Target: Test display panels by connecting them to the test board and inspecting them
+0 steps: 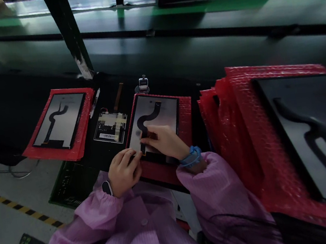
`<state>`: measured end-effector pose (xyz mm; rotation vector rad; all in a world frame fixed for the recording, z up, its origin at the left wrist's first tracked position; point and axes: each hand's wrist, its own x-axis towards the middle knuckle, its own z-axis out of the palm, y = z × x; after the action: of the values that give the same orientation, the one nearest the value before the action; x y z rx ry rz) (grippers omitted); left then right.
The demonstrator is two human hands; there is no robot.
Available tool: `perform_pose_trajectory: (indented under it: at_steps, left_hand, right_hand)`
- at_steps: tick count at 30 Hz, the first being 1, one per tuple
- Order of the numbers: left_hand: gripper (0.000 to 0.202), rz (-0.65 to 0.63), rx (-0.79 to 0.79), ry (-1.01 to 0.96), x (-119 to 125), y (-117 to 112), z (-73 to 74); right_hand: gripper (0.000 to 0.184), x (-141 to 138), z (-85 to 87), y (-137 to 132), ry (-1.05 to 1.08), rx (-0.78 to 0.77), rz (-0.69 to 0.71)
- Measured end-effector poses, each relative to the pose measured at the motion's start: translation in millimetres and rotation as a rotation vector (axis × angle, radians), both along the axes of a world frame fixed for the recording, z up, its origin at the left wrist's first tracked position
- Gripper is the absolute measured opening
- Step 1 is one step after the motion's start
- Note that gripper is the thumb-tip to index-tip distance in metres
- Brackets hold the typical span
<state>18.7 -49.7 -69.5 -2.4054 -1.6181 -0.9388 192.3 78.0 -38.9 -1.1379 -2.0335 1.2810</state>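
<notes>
In front of me a display panel (166, 125) lies with its silvery back up on red bubble wrap (186, 118). A dark, curved flex cable (147, 118) runs down across the panel. My right hand (165, 139), with a blue band at the wrist, pinches the lower stretch of this cable. My left hand (125, 169) rests at the panel's lower left edge, its fingers drawn together at the cable's end. What those left fingertips hold, if anything, is too small to make out.
A circuit board with tape (110, 126) and a pen (95, 103) lie to the left. Beyond them another panel (59, 118) rests on red bubble wrap. A tally counter (143, 84) stands behind. At right, a large panel (287, 120) tops a stack of red bubble wrap (238, 139).
</notes>
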Motion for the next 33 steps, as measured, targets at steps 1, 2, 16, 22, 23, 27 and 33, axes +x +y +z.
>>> perform_pose_trajectory:
  at_steps: [1, 2, 16, 22, 23, 27, 33]
  left_hand:
    - [0.037, -0.002, 0.015, 0.002, 0.3, 0.2, 0.8]
    - [0.036, -0.006, 0.029, 0.002, 0.7, 0.5, 1.5]
    - [0.028, 0.012, 0.048, 0.075, 2.6, 2.3, 4.6]
    - [0.026, 0.011, 0.074, 0.084, 3.8, 2.7, 6.3]
    - [0.026, 0.010, 0.077, 0.089, 3.8, 3.0, 6.8]
    - [0.025, 0.013, 0.081, 0.098, 3.4, 3.3, 7.6]
    - [0.027, 0.020, 0.090, 0.083, 3.6, 2.0, 4.9]
  right_hand:
    - [0.004, 0.9, -0.1, -0.1, 0.001, -0.004, 0.006]
    - [0.005, 1.6, -0.2, -0.3, 0.004, -0.010, 0.008]
    - [0.027, 22.5, 8.9, -26.0, -0.299, 0.367, -0.168]
    - [0.054, 33.7, -6.6, -61.4, -0.435, 0.704, 0.165]
    - [0.053, 33.6, -8.9, -64.7, -0.470, 0.730, 0.167]
    - [0.050, 32.9, -12.6, -69.4, -0.537, 0.812, 0.158]
    - [0.048, 33.2, -11.3, -68.6, -0.556, 0.852, 0.158]
